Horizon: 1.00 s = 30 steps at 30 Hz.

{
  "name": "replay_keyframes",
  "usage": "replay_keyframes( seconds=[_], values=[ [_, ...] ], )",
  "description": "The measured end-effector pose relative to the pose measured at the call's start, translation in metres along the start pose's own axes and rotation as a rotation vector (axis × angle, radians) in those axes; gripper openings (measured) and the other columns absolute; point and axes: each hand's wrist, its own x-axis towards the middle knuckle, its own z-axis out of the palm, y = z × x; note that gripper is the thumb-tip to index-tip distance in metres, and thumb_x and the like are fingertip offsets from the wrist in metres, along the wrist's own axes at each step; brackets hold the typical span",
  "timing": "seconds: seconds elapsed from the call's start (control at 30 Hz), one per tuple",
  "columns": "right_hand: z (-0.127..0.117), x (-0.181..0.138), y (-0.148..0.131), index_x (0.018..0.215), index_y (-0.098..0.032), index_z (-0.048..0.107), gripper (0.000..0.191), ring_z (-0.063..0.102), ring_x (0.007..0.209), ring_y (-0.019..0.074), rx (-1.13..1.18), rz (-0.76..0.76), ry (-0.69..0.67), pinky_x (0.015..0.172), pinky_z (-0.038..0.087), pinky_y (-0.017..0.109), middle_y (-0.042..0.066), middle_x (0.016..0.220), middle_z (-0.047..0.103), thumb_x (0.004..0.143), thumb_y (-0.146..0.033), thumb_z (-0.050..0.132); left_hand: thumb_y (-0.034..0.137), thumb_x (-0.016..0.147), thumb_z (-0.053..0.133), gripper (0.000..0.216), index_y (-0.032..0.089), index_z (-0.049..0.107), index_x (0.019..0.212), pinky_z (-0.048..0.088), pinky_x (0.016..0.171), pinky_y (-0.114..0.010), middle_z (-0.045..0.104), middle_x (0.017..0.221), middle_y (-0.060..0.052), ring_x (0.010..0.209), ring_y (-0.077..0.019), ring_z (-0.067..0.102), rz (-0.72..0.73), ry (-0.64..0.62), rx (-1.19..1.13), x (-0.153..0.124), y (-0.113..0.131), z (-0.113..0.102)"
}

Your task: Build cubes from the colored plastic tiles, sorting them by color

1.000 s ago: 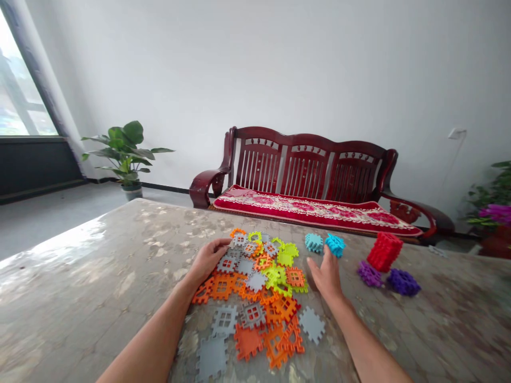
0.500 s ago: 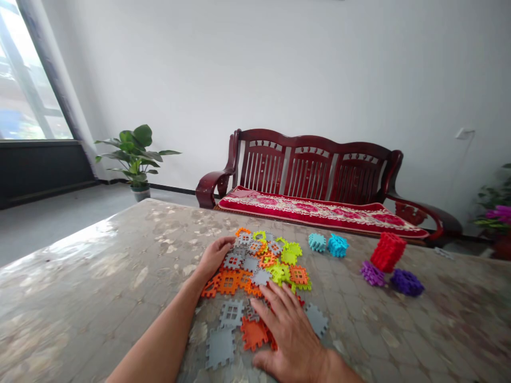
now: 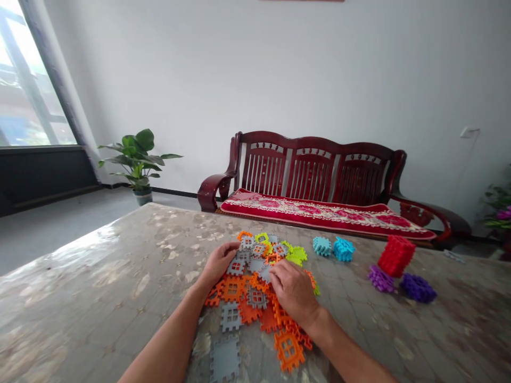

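Observation:
A heap of interlocking plastic tiles with toothed edges lies on the table before me, in grey, orange and lime green. At its left edge rests my left hand (image 3: 220, 263), fingers loosely stretched against a grey window tile (image 3: 236, 267). My right hand (image 3: 294, 291) is over the heap's right side with its fingers curled together. Their tips are by a plain grey tile (image 3: 265, 273); what they grip, if anything, is hidden. Nearer to me lie an orange window tile (image 3: 289, 349), a grey window tile (image 3: 231, 316) and a plain grey tile (image 3: 224, 359).
Sorted stacks stand to the right: pale turquoise (image 3: 322, 246), blue (image 3: 344, 249), red (image 3: 396, 256), light purple (image 3: 381, 279) and dark purple (image 3: 418, 288). Behind the patterned table (image 3: 131, 298) is a wooden bench (image 3: 311, 167). A potted plant (image 3: 139, 154) stands at the left.
My right hand has moved up and away from me over the heap, its spread fingers now curled. Orange tiles formerly under it show. The plain grey tile at its right no longer shows.

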Motion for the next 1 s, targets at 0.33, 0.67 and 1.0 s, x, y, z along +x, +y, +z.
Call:
replay_keyframes(
  seconds=[0.33, 0.67, 1.0],
  values=[
    [0.025, -0.036, -0.070, 0.115, -0.029, 0.056, 0.034, 0.043, 0.124, 0.0232, 0.039, -0.624, -0.306, 0.112, 0.026, 0.051, -0.001, 0.126, 0.061, 0.091, -0.052, 0.049, 0.049, 0.067, 0.060, 0.050, 0.015, 0.068, 0.103, 0.052, 0.088, -0.038, 0.075, 0.102, -0.009, 0.095, -0.0256, 0.068, -0.101, 0.111, -0.041, 0.000, 0.013, 0.003],
    [0.017, -0.003, -0.034, 0.095, -0.024, 0.066, 0.014, 0.057, 0.105, 0.0155, 0.186, -0.364, -0.217, 0.100, 0.037, 0.032, 0.000, 0.107, 0.069, 0.089, -0.034, 0.058, 0.060, 0.067, 0.062, 0.056, 0.016, 0.069, 0.102, 0.046, 0.099, -0.041, 0.073, 0.109, -0.010, 0.104, -0.0281, 0.065, -0.019, 0.044, -0.006, 0.002, 0.013, 0.000],
    [-0.021, -0.039, 0.087, 0.093, -0.022, 0.070, 0.028, 0.062, 0.097, 0.0208, 0.253, 0.356, 0.245, 0.091, 0.046, 0.035, 0.006, 0.098, 0.071, 0.092, -0.033, 0.045, 0.054, 0.069, 0.062, 0.053, 0.016, 0.068, 0.105, 0.050, 0.092, -0.037, 0.074, 0.107, -0.008, 0.101, -0.0267, 0.066, -0.031, 0.078, -0.020, -0.001, 0.019, -0.001]
  ],
)
